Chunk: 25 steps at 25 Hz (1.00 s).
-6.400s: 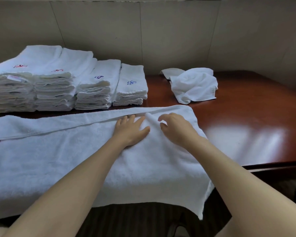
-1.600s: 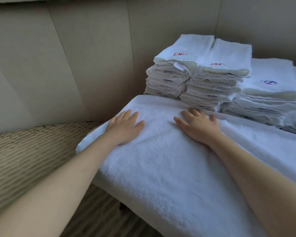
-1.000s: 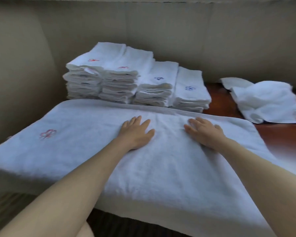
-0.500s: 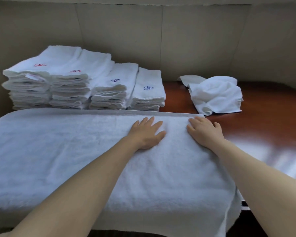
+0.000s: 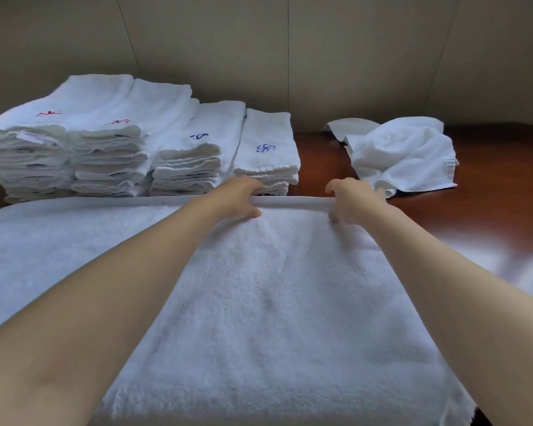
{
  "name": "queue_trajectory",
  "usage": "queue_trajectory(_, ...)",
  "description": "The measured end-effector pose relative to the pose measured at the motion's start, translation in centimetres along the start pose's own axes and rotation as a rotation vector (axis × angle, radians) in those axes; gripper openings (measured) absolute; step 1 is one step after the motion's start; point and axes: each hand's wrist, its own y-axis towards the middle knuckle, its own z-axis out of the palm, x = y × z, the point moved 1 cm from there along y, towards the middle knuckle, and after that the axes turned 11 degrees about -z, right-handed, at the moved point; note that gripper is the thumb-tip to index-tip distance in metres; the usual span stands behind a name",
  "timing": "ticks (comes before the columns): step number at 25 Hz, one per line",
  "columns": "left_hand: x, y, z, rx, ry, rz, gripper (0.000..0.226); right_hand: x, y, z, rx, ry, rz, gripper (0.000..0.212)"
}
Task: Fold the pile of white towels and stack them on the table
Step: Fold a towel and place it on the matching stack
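Gripping the far hem of a large white towel [image 5: 274,287] with both hands, we lean over a glossy reddish-brown wooden table [image 5: 490,216].

Our left hand [image 5: 239,199] and right hand [image 5: 350,199] each curl fingers over the towel's thick rolled edge, thumbs pressed on the fluffy terry pile on our side. This towel lies flat across the table, its near edge draping over the front. Behind it, against a smooth beige panelled wall [image 5: 290,50], we see four stacks of folded towels [image 5: 130,142] side by side, soft rectangular slabs with layered edges; the top ones carry small red or blue embroidered marks. To the right, a crumpled towel [image 5: 403,158] sits in a loose, rumpled heap on the bare wood.
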Motion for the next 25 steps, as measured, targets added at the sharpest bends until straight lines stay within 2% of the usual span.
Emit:
queue_trajectory(3,-0.5,-0.2,0.2,-0.158,0.096,-0.041,0.028,0.2,-0.9,0.1,-0.169,-0.166,-0.008,0.03)
queue_trajectory(5,-0.9,-1.2,-0.2,-0.261,0.204,-0.083,0.017,-0.2,-1.8,-0.1,-0.222,-0.099,0.037,0.025)
queue_trajectory(7,-1.0,-2.4,-0.7,-0.312,0.313,-0.077,0.019,-0.6,-2.8,-0.9,-0.299,0.004,0.083,0.014)
queue_trajectory(9,0.1,-3.5,-1.4,-0.302,0.409,-0.116,0.023,-0.9,-3.8,-1.8,-0.43,0.049,0.099,0.012)
queue_trajectory(12,4.2,-5.0,-2.4,-0.207,0.483,-0.34,0.027,-1.5,-5.0,-1.6,-0.516,0.124,0.157,0.013)
queue_trajectory(14,6.8,-5.6,-2.4,-0.133,0.244,-0.495,0.025,-2.1,-5.2,-1.2,-0.452,0.145,0.248,0.01)
queue_trajectory(16,7.6,-5.4,-1.4,-0.084,-0.29,-0.594,0.027,-2.6,-4.7,-1.2,-0.393,0.217,0.324,0.014)
queue_trajectory(18,7.4,-4.2,-0.5,-0.194,-0.819,-0.618,0.027,-3.0,-3.4,-0.8,-0.417,0.467,0.376,0.016)
queue_trajectory(19,7.2,-3.3,-0.1,-0.268,-0.97,-0.615,0.028,-3.1,-2.5,-0.5,-0.455,0.615,0.388,0.017)
queue_trajectory(21,6.9,-1.5,0.2,-0.395,-1.065,-0.567,0.032,-3.5,-0.7,0.4,-0.567,0.771,0.381,0.018)
queue_trajectory(25,6.7,0.3,0.5,-0.602,-0.89,-0.54,0.025,-4.8,0.6,0.3,-0.636,0.726,0.276,0.032)
